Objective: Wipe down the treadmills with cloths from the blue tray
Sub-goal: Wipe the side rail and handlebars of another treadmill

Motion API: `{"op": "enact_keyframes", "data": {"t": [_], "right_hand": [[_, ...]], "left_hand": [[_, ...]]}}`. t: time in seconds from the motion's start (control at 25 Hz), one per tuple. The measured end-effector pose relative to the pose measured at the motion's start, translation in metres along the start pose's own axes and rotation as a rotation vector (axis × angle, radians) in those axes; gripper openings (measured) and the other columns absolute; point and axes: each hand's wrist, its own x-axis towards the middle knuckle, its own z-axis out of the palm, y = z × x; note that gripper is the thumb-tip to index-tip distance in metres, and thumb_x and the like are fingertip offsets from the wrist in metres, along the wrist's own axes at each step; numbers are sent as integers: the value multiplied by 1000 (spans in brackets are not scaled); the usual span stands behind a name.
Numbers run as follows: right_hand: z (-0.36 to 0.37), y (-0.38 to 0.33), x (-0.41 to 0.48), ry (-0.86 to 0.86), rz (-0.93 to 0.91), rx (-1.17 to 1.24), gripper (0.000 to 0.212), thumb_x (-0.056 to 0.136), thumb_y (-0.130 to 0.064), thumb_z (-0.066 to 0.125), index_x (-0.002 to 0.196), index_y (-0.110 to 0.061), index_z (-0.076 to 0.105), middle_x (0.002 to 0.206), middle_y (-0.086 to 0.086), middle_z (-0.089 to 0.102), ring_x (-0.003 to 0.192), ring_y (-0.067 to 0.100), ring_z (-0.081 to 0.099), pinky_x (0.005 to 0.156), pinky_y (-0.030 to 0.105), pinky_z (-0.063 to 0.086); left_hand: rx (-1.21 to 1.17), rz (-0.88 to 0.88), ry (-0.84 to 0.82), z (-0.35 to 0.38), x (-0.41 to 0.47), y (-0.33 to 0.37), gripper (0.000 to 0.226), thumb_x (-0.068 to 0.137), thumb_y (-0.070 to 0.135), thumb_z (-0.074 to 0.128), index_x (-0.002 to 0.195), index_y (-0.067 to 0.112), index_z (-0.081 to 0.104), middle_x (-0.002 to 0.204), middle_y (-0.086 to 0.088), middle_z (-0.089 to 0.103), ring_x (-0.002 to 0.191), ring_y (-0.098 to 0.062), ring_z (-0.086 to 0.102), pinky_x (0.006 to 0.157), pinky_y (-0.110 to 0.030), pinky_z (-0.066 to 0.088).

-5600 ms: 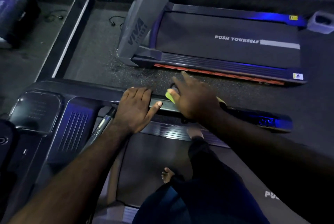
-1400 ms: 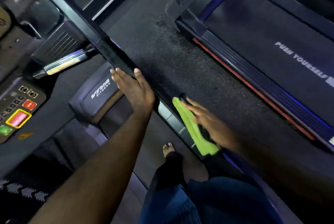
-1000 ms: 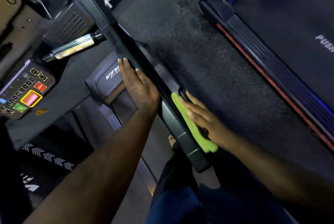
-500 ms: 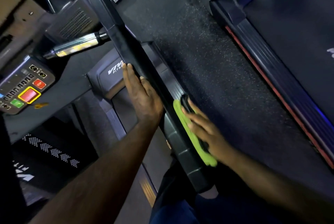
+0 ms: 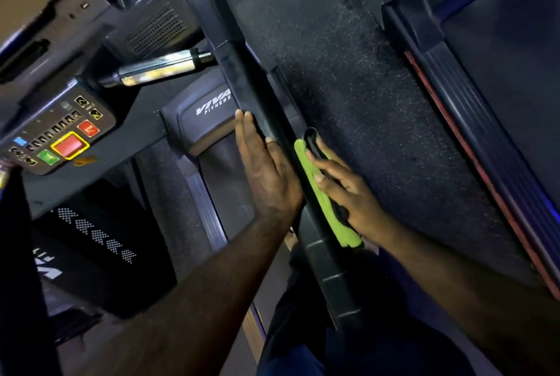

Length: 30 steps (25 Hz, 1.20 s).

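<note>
The green cloth [image 5: 322,204] lay lengthwise along the top of the dark rail [image 5: 251,87] of the near treadmill [image 5: 194,193], its lower end hanging just past the wrist. The right hand [image 5: 348,190] held it there from the outer side, fingers [image 5: 315,163] bent over the cloth and pinning it to the rail; the thumb was hidden. A thin black piece showed beside the cloth and under those fingers, but what it was could not be told.

The left hand [image 5: 266,169] was released, fingers straight and together, lying flat against the inner side of the same rail, just across from the right hand and touching no cloth.

Beyond the left fingertips sat the grey cover [image 5: 206,121] marked VIVA FITNESS, at the head of the belt. To the left the console [image 5: 60,133] showed a large red button in a yellow frame, a green one below it and a smaller red one above. A shiny metal grip [image 5: 157,68] reached from the console to the rail.

Right of the rail ran speckled dark floor [image 5: 363,96], then a second treadmill [image 5: 500,72] with a red stripe along its edge. The person's blue trousers [image 5: 303,360] filled the bottom of the view.
</note>
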Motion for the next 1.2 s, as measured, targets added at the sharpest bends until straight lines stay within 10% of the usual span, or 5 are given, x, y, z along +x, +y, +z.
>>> {"op": "enact_keyframes", "data": {"t": [0.2, 0.44, 0.72, 0.88, 1.2], "right_hand": [[15, -22, 162, -46, -130, -75, 39, 102, -28, 56, 140, -19, 56, 167, 9, 33, 160, 16, 23, 118, 9, 25], [7, -10, 73, -52, -87, -55, 48, 107, -20, 50, 154, -12, 48, 173, 4, 24, 160, 9, 18, 127, 19, 19], [22, -43, 168, -48, -14, -143, 53, 101, -20, 52, 150, 1, 50, 171, 18, 23, 159, 18, 20, 111, 0, 22], [13, -31, 90, -88, -156, -321, 46, 107, -29, 53, 153, -30, 47, 174, 2, 20, 160, 5, 17, 130, 29, 18], [53, -84, 162, -92, -327, -1183, 48, 106, -28, 54, 153, -23, 54, 173, 18, 21, 160, 38, 18, 132, 45, 10]], "left_hand": [[-9, 18, 4, 0, 1, -3, 51, 109, 3, 37, 158, -8, 29, 169, -23, 24, 159, -30, 20, 130, -33, 16], [-48, 29, 19, 2, 1, -3, 50, 108, -1, 38, 155, -12, 31, 166, -28, 25, 158, -35, 23, 130, -38, 20], [-52, 28, 21, 3, 1, -6, 51, 107, 0, 38, 157, -10, 29, 168, -26, 23, 159, -33, 20, 130, -39, 19], [-116, -2, 41, 4, 0, -8, 52, 109, 6, 38, 158, -7, 30, 169, -22, 23, 160, -27, 20, 130, -42, 20], [-401, -137, 125, -8, -1, -9, 57, 106, 27, 33, 154, -3, 42, 163, -15, 40, 153, -20, 34, 127, -30, 21]]}}
